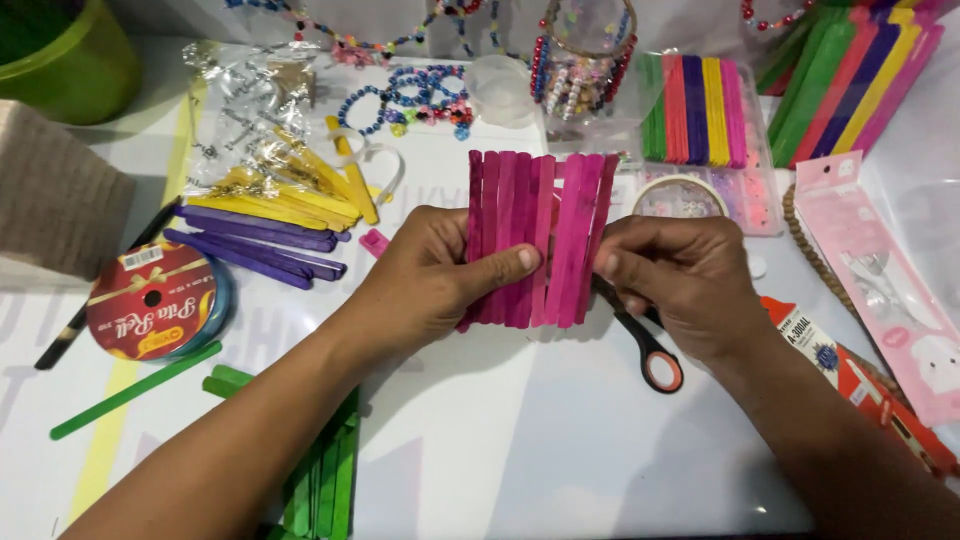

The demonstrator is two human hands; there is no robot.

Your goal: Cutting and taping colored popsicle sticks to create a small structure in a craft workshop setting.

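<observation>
At the far left of the white bench (560, 440), a green bucket (70, 55) occupies the top corner, with a brown ribbed fabric piece (55, 200) below it and a ribbon spool with a red label (152, 300) nearer the person. A single green craft stick (135, 390) lies just below the spool, and a bundle of green craft sticks (325, 480) rests beside the left forearm. Further up, purple craft sticks (255, 240) lie next to yellow craft sticks (300, 195), partly under clear crumpled packaging (245, 100). The left hand (425, 275) is closed on the left edge of a panel of pink and magenta craft sticks (535, 240), thumb pressed across the front face and fingers behind. The panel is held upright above the bench centre, between both hands, its sticks standing side by side. The right hand (680, 275) is closed on the panel's right edge, thumb forward and fingers curled at the back. Scissors with black handles and orange trim (650, 350) lie on the bench just beneath the right hand. Behind the panel, beaded bracelets (425, 95) lie on the bench, and a clear box of multicoloured craft sticks (695, 110) sits to the right. A red and white glue tube (850, 375) lies beside the right forearm, and a pink packet (885, 280) rests at the far right.
</observation>
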